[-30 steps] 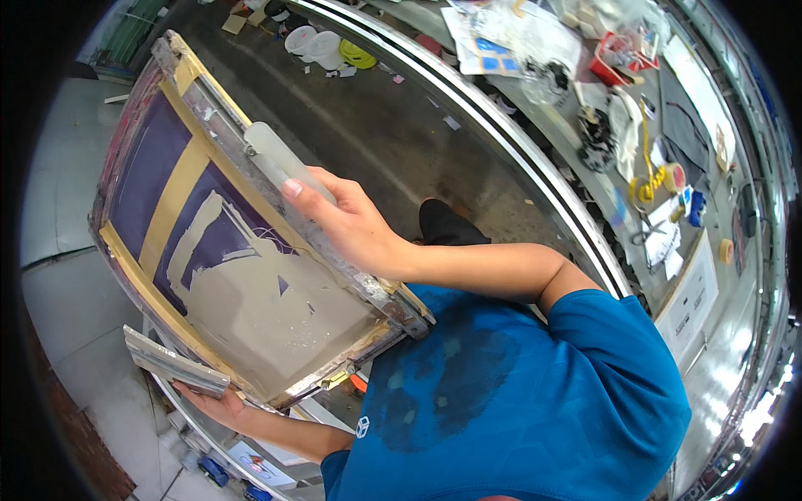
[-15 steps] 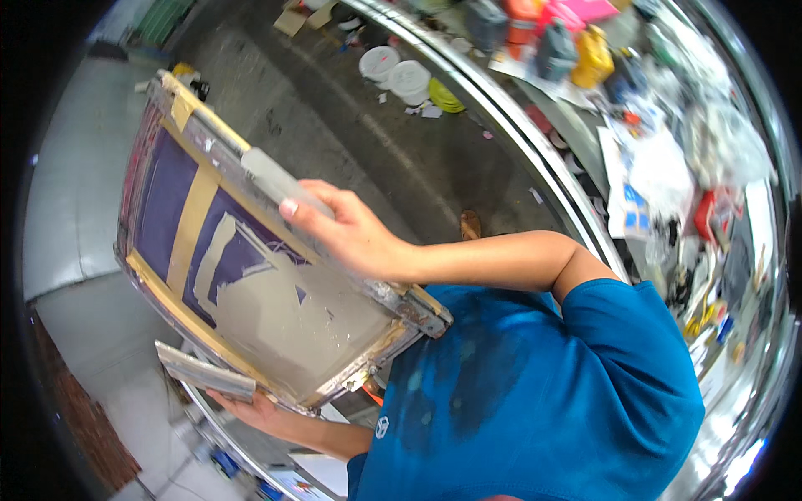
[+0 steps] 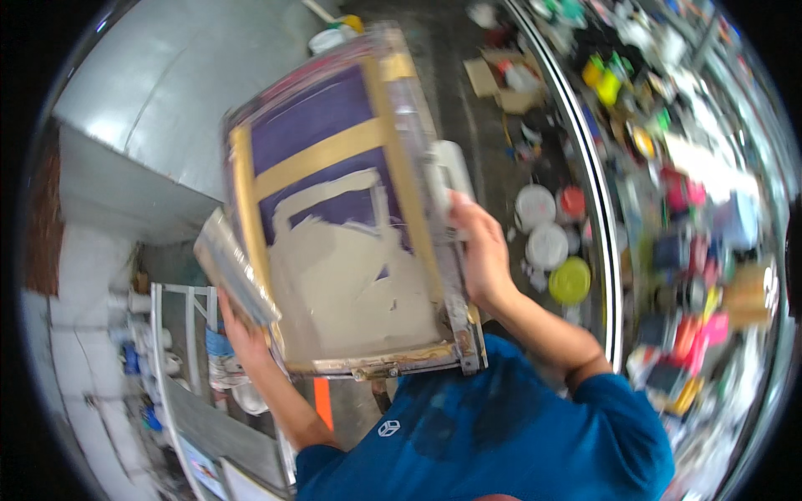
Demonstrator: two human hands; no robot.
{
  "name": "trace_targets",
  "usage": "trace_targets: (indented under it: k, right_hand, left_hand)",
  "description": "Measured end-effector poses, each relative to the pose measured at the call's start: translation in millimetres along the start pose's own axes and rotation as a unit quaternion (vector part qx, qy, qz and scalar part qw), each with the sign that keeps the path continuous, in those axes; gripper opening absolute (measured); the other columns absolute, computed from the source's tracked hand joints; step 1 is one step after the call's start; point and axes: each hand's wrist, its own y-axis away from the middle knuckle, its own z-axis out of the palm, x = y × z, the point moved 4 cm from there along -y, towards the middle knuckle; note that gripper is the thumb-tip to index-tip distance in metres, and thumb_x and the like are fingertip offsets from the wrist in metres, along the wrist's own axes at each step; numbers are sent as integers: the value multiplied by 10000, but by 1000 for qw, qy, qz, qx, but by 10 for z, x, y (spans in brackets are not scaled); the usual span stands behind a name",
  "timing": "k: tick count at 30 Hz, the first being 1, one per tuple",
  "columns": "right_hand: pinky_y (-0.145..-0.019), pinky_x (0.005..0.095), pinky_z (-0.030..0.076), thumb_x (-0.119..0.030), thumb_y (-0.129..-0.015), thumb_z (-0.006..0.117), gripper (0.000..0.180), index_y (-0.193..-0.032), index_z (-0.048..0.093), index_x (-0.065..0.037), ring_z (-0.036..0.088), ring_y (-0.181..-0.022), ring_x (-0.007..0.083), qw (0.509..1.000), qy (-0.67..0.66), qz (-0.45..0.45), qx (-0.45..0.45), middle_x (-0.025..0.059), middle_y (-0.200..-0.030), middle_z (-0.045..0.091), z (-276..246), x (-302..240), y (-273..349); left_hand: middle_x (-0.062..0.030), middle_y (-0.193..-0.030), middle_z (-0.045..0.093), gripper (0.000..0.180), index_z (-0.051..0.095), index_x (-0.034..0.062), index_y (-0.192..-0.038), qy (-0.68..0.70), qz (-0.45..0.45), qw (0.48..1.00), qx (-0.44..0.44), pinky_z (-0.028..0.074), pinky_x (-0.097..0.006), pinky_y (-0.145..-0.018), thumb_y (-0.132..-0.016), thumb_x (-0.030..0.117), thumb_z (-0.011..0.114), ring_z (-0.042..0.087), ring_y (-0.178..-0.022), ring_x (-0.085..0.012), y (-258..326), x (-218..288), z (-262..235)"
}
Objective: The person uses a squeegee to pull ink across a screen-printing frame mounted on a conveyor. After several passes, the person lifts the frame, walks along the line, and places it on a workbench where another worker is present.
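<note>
We see a large screen-printing frame (image 3: 347,221) held up in front of the person in a blue shirt (image 3: 501,426), tilted, with its purple mesh crossed by yellow tape strips and a wide pale grey patch in the lower half. The right hand (image 3: 480,250) is closed around the frame's right rail, beside a pale grey block fixed on that rail. The left hand (image 3: 242,330) is under the frame's lower left corner and grips a flat grey squeegee-like bar (image 3: 234,267) together with the frame edge; the fingers are partly hidden, so we can only say it seems closed. On the dark floor to the right lie two white round lids (image 3: 541,225), a red one and a yellow-green lid (image 3: 571,280), and further up some brown cardboard pieces (image 3: 493,79). Beyond a pale curved rail, the right side holds many colourful containers (image 3: 693,250) in pink, yellow, green and blue, too blurred to tell their labels. Compared with half a second ago, the frame has turned more upright and now sits closer to the picture's middle, and the round lids have moved from the top to the right.
</note>
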Motion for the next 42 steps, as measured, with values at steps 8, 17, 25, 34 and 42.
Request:
trace_targets:
  k: [8,17,25,34,42]
  right_hand:
    - [-991,342,348,-361,-961,633,287,-1074,651,-98,536,-1096,135,984,-66,-21,165,10,-1059,607,-1470,-596,-646]
    - [-934,354,403,-340,-1004,590,261,-863,497,-141,536,-965,161,964,-57,-123,230,14,-937,536,-2641,-817,-970]
    - [-920,325,390,-369,-952,656,250,-979,598,-128,544,-966,131,974,-4,-50,223,-23,-922,555,-2169,-569,-1724]
    - [-879,343,477,-305,-999,594,223,-891,565,-111,602,-1022,158,994,13,72,79,16,-1083,633,-1323,114,-2437]
    - [-836,316,477,-306,-1005,601,238,-881,566,-106,589,-993,134,997,7,65,49,1,-1033,621,-1362,289,-2503]
  left_hand:
    - [-113,-1428,519,739,477,4,-1418,-29,-45,978,-201,385,-398,-1113,-901,484,698,520,-1280,-235,-407,-982,2075]
    - [-206,-1410,505,930,426,-97,-1406,-83,-145,946,-278,438,-360,-1036,-835,565,741,529,-1265,-250,-390,-1839,3507]
    - [-135,-1387,557,749,504,-17,-1386,6,-150,968,-203,392,-363,-1094,-877,484,730,519,-1289,-223,-1027,-1811,3062]
    - [-100,-1326,613,605,525,-7,-1369,27,-86,994,-60,461,-384,-1030,-951,409,660,599,-1193,-228,-1428,-1570,2353]
    - [-128,-1297,613,660,535,-20,-1347,15,-52,996,-64,483,-434,-1000,-914,448,700,599,-1184,-245,-1405,-1491,2308]
